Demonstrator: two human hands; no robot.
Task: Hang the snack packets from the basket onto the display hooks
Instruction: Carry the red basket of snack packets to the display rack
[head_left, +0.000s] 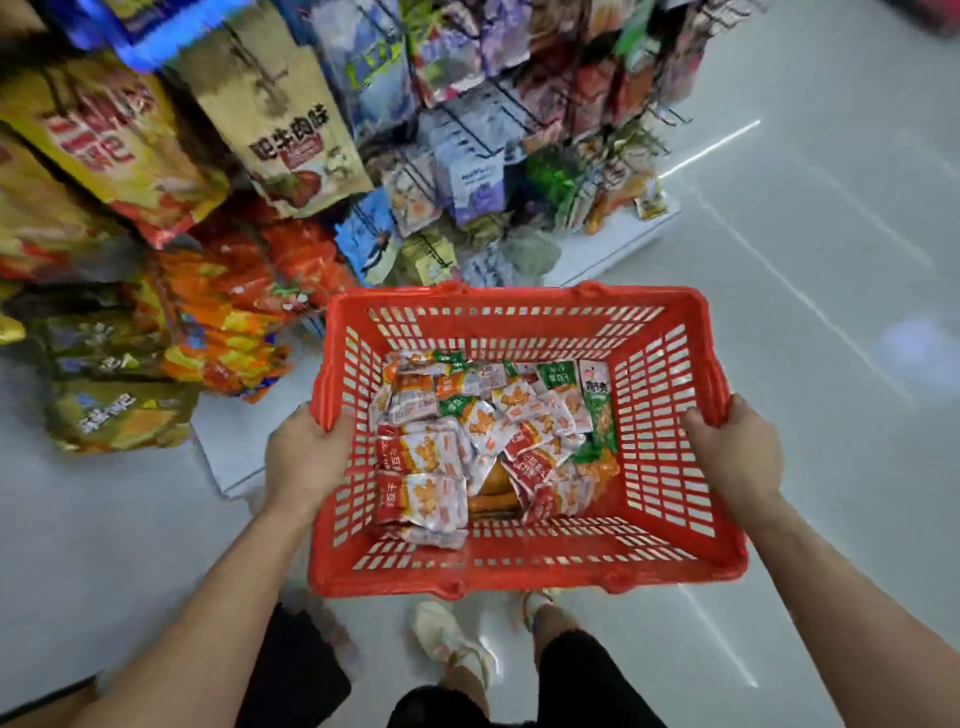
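I carry a red plastic basket in front of me, above the floor. My left hand grips its left rim and my right hand grips its right rim. Inside lie several small snack packets, mostly white with orange and red print, plus a few green ones along the right side. Black wire display hooks stick out of the rack beyond the basket, most of them loaded with hanging bags.
A display rack packed with hanging snack bags fills the upper left and centre, standing on a white base. More bags are stacked low at the left. Glossy white floor stretches to the right. My feet are below the basket.
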